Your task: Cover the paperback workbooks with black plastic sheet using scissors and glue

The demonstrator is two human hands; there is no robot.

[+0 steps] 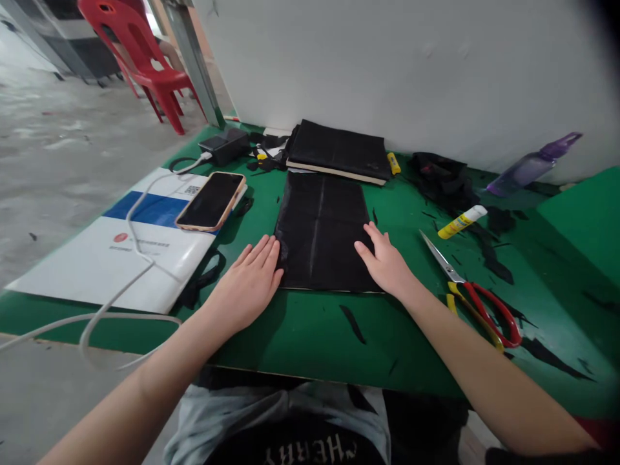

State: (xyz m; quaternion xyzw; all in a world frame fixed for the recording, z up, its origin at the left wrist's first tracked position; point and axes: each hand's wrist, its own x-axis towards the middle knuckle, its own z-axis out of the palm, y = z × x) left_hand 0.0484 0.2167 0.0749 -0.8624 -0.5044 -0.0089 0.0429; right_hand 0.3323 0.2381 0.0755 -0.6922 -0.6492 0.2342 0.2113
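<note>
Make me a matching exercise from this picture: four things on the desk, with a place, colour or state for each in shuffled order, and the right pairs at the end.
Things:
1. black panel
2. phone
3. scissors
4. spray bottle

Descriptions:
A. purple, leaning at a slant near the wall
B. dark-screened, lying on the white-and-blue packet
C. between the left hand and the right hand
D. red and yellow at the handle end

Right pairs: 1-C, 2-B, 3-D, 4-A
</note>
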